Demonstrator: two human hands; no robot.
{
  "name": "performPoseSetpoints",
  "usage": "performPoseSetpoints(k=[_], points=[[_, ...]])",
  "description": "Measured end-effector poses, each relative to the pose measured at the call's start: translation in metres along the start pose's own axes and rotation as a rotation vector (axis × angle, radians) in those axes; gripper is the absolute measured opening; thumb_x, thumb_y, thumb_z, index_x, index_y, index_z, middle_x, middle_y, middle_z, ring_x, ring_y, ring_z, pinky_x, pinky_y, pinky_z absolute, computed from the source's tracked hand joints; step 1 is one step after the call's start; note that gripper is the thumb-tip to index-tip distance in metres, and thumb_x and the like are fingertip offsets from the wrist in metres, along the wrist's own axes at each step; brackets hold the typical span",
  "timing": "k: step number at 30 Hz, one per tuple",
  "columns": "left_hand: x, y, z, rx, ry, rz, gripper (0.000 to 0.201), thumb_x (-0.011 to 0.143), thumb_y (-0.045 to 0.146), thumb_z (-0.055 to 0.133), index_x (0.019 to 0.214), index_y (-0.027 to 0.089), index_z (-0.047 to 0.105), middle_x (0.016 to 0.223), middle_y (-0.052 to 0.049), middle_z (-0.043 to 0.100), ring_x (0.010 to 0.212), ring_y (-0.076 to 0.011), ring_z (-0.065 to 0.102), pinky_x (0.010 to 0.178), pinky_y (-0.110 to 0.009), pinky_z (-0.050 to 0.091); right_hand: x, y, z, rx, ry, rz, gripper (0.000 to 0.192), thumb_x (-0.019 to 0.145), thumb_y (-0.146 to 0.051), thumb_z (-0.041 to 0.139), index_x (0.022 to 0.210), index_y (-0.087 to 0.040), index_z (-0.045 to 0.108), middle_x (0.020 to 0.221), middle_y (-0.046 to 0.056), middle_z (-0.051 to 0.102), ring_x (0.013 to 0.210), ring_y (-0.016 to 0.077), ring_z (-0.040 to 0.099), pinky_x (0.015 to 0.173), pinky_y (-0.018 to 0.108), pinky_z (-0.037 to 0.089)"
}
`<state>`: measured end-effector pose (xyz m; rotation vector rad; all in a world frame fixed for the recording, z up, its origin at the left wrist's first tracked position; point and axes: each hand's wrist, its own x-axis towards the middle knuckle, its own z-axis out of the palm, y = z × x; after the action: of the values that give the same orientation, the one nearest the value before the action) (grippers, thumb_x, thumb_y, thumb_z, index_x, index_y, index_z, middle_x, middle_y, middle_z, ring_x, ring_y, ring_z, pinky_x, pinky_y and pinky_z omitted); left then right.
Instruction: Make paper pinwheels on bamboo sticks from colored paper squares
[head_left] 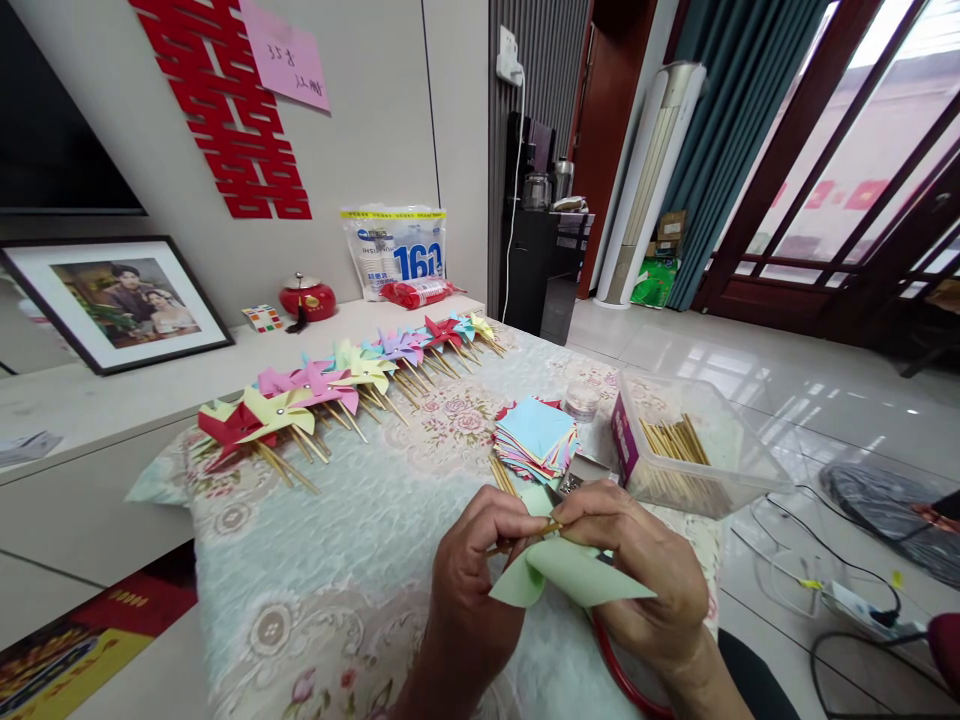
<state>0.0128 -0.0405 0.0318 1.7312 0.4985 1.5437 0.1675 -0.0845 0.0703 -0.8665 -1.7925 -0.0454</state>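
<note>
Green paper pinwheel (566, 577) pinched between left hand (480, 570) and right hand (637, 575).

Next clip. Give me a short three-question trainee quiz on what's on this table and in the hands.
1. True or false: both hands are on the pale green paper pinwheel.
2. What lies in the clear plastic box? A) scissors B) wooden sticks C) beads
3. Where does the row of finished pinwheels lie relative to the stack of coloured paper squares?

Key
1. True: the left hand and the right hand pinch it together with a thin wooden stick.
2. B: wooden sticks.
3. To its left, along the far-left edge of the floral tablecloth.
</note>
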Motion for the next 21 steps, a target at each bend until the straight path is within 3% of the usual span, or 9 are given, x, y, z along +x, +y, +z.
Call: performPoseSetpoints(k=[21], points=[[-0.0025, 0.0027, 0.0012, 0.059, -0.035, 0.003, 0.015, 0.084, 0.007, 0.063, 0.088, 0.02, 0.069, 0.078, 0.001, 0.059, 0.07, -0.0112, 0.058, 0.063, -0.023, 0.043, -0.0035, 0.0001, 0.0031, 0.086, 0.078, 0.025, 0.024, 0.079, 0.004, 0.058, 0.088, -0.018, 0.064, 0.083, 0.005, 0.07, 0.073, 0.0159, 0.066, 0.071, 0.033, 0.053]])
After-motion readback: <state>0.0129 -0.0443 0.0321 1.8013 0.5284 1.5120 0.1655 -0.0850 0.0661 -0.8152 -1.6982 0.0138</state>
